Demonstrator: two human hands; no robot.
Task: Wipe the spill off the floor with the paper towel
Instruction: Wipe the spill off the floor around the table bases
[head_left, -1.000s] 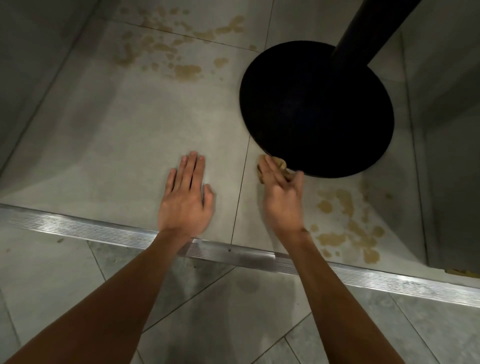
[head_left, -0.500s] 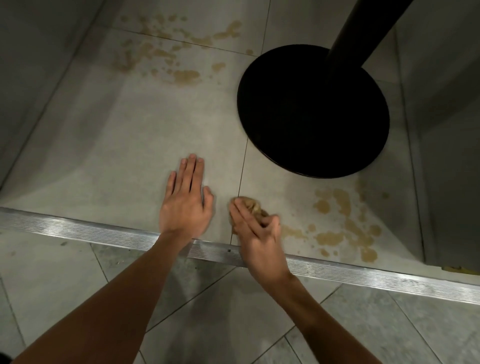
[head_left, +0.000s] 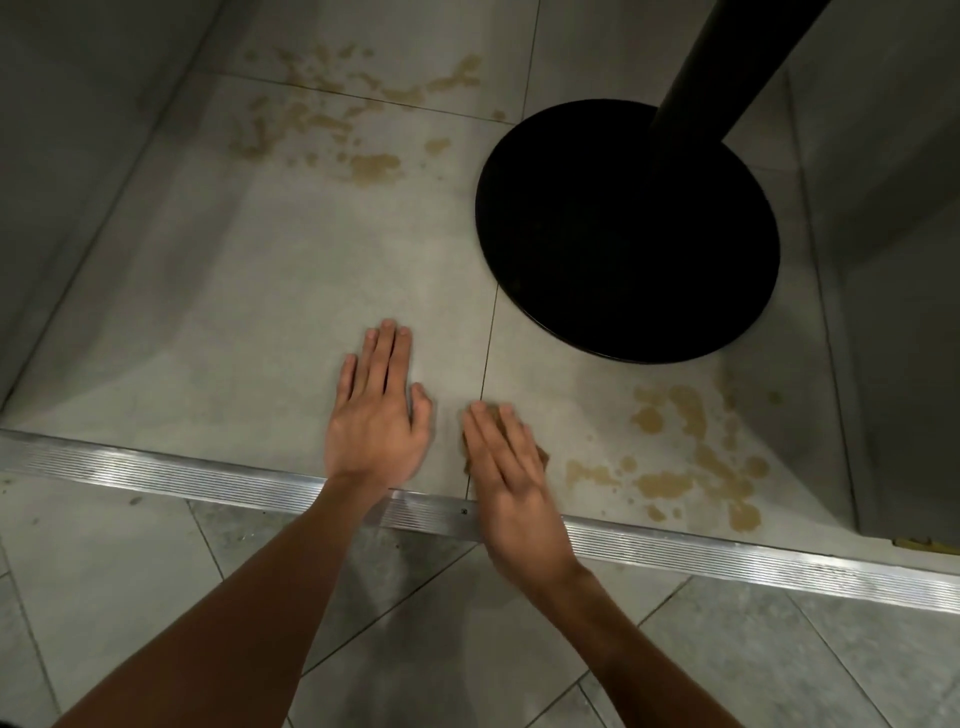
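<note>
The right hand (head_left: 511, 467), fingers straight, presses the paper towel (head_left: 543, 455) onto the floor (head_left: 260, 312); the left hand (head_left: 376, 415) lies flat beside it.

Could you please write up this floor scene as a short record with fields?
left hand: flat on the floor tile, holding nothing
right hand: straight fingers press the paper towel onto the tile
paper towel: wadded, stained brown, mostly under the hand
near spill: brown patches right of the towel, unwiped
far spill: brown patches on the far tiles, unwiped
black base: round, with pole, between the spills
</note>
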